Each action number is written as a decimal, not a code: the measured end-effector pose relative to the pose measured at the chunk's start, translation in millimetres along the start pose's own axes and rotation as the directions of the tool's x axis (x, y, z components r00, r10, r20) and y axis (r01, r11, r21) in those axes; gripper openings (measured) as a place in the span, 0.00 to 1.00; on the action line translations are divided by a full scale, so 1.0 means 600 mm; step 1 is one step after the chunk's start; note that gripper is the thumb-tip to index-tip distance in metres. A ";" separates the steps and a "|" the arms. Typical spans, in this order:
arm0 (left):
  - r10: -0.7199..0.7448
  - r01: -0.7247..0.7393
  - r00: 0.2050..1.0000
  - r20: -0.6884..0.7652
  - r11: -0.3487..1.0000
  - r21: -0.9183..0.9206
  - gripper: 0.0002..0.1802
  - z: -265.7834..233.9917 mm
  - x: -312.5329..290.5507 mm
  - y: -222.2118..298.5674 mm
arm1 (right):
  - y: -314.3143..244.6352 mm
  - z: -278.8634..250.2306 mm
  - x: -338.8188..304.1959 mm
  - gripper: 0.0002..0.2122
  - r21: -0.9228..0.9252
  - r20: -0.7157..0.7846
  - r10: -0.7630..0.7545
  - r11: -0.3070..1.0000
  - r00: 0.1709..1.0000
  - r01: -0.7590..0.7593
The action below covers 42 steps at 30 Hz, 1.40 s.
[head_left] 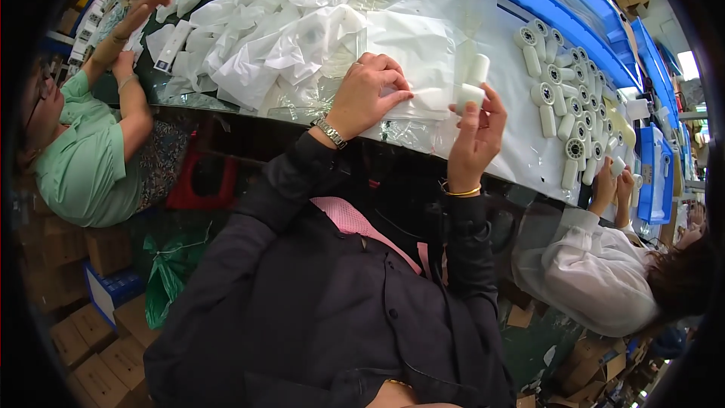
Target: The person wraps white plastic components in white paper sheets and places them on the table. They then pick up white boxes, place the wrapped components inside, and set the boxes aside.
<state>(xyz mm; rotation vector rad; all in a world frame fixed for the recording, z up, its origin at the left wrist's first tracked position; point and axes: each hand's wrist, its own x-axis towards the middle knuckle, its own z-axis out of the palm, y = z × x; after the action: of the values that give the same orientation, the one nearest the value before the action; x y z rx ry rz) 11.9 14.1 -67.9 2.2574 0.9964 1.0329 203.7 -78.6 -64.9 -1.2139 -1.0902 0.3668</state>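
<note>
Upright in my right hand (477, 132) is a white handheld fan (472, 94), a stubby cylinder with a rounded head; my thumb and fingers close round its lower part. My left hand (371, 92) lies over the near edge of a flat white plastic bag (414, 38), its fingers bent and pressed together there. That hand's thumb is mostly hidden. To the right, several more fans (572, 98) lie in rows, with dark spoked round faces and white handles.
Crumpled white bags (264, 38) pile up on the table's left, beside a narrow white box (174, 47). Blue crates (566, 11) line the far right side. A person in green (91, 159) sits at left; another in white (604, 279) works at right.
</note>
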 end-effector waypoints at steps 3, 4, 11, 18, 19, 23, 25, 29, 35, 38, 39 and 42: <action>-0.007 0.007 1.000 -0.004 1.000 -0.006 0.09 0.002 -0.002 -0.002 | 0.008 0.010 -0.004 0.16 -0.024 0.080 -0.086 0.996 0.993 0.088; -0.014 0.014 1.000 -0.008 1.000 0.008 0.09 0.002 -0.003 -0.001 | 0.009 0.013 -0.005 0.16 -0.046 0.117 -0.137 0.989 0.984 0.143; -0.052 0.054 0.998 -0.045 0.997 0.046 0.08 0.006 0.001 0.000 | -0.014 0.011 -0.004 0.18 -0.241 0.262 -0.129 0.951 0.956 0.194; 0.032 -0.031 0.995 -0.100 0.999 0.013 0.08 -0.005 0.004 0.005 | -0.007 0.023 -0.006 0.18 -0.179 0.158 -0.073 0.979 0.985 0.101; 0.036 -0.033 0.993 -0.112 0.999 0.030 0.08 -0.007 0.007 0.004 | -0.007 0.023 -0.006 0.18 -0.224 0.134 -0.098 0.966 0.986 0.127; 0.055 -0.050 0.993 -0.100 0.997 0.052 0.07 -0.001 -0.004 0.009 | -0.012 0.017 -0.013 0.18 -0.319 0.076 -0.127 0.937 0.989 0.145; 0.064 -0.061 0.993 -0.096 0.998 0.034 0.07 0.003 -0.008 0.010 | -0.011 0.011 -0.011 0.18 -0.389 0.009 -0.063 0.919 0.998 0.061; 0.039 -0.044 0.994 -0.098 0.998 -0.048 0.07 -0.008 -0.013 0.016 | -0.006 -0.018 0.007 0.18 -0.578 0.049 -0.115 0.807 0.992 0.122; 0.043 -0.065 0.992 -0.119 0.979 -0.194 0.06 -0.072 -0.029 0.043 | 0.014 -0.059 0.027 0.18 -0.750 0.169 -0.135 0.625 0.976 0.216; 0.087 -0.103 0.984 -0.153 0.990 -0.095 0.06 -0.150 -0.030 0.059 | -0.002 -0.056 0.033 0.19 -0.790 0.192 -0.066 0.582 0.979 0.194; 0.079 -0.094 0.985 -0.154 0.991 -0.090 0.06 -0.177 -0.032 0.056 | -0.008 -0.052 0.036 0.19 -0.794 0.195 -0.098 0.569 0.976 0.216; 0.074 -0.038 0.940 -0.332 0.993 0.115 0.07 -0.266 -0.043 0.023 | -0.036 -0.031 0.044 0.19 -0.805 0.196 -0.184 0.531 0.963 0.265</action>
<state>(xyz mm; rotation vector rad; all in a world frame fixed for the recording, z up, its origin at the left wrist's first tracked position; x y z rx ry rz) -119.1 2.6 27.1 2.2505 1.1534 1.4590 225.1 -77.6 -32.9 -1.8653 -1.5584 -0.3824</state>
